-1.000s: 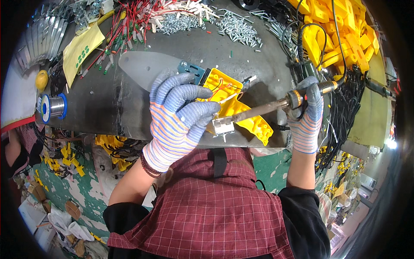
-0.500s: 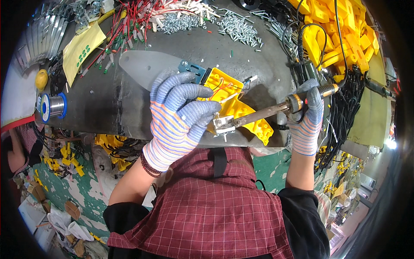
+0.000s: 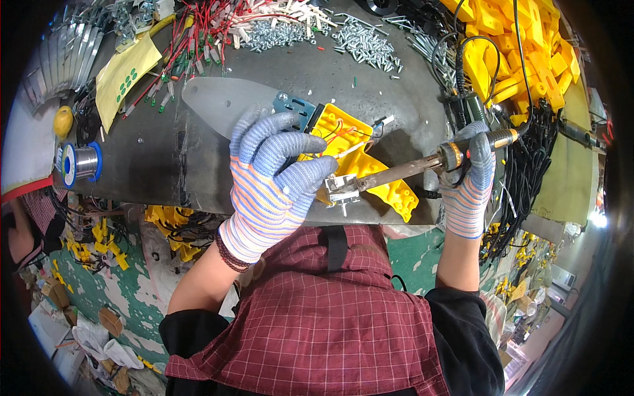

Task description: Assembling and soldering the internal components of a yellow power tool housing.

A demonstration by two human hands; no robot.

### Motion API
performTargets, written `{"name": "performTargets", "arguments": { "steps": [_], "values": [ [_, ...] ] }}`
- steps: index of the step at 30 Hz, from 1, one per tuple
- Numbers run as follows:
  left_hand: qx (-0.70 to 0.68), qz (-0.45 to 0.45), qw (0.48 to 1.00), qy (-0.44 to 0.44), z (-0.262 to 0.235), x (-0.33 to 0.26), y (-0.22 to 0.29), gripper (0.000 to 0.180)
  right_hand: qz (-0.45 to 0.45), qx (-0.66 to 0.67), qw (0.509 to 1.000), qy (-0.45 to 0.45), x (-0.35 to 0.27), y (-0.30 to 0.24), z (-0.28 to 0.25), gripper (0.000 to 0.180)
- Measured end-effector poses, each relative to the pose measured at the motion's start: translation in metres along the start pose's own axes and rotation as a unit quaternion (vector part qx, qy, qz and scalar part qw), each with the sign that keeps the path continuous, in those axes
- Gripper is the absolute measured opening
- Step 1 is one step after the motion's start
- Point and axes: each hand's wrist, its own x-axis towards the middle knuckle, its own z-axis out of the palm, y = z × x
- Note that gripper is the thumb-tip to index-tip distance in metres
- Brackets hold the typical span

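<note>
My left hand [image 3: 274, 178], in a striped knit glove, presses down on a yellow plastic housing [image 3: 370, 165] with thin red wires inside and holds a small white switch part [image 3: 341, 188] at its near edge. A blue-grey metal piece [image 3: 295, 105] sits at the housing's far left corner. My right hand [image 3: 470, 178], gloved the same way, grips the handle of a soldering iron [image 3: 409, 168]. The iron's long dark shaft points left and its tip meets the white part beside my left fingers.
The grey metal bench [image 3: 165, 158] carries a solder spool [image 3: 79, 164] at left, a flat metal plate [image 3: 218, 99], heaps of screws [image 3: 363, 39], red wires [image 3: 205, 26] and yellow plastic parts [image 3: 508, 53] at the back. Black cables [image 3: 528, 171] hang right.
The soldering iron's tip has shifted slightly left along the white part. My left hand and the yellow housing stay where they were.
</note>
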Motion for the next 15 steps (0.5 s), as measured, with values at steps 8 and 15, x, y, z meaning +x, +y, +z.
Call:
{"name": "performTargets", "arguments": {
  "steps": [8,15],
  "values": [
    [0.021,0.004,0.999,0.025,0.006,-0.001,-0.001,0.019,0.032,0.036,0.999,-0.018,0.002,0.0,-0.004,0.023],
    [0.021,-0.001,0.999,0.027,0.006,-0.001,0.0,0.018,0.064,0.039,0.995,0.073,0.0,-0.007,0.027,0.02]
  ]
}}
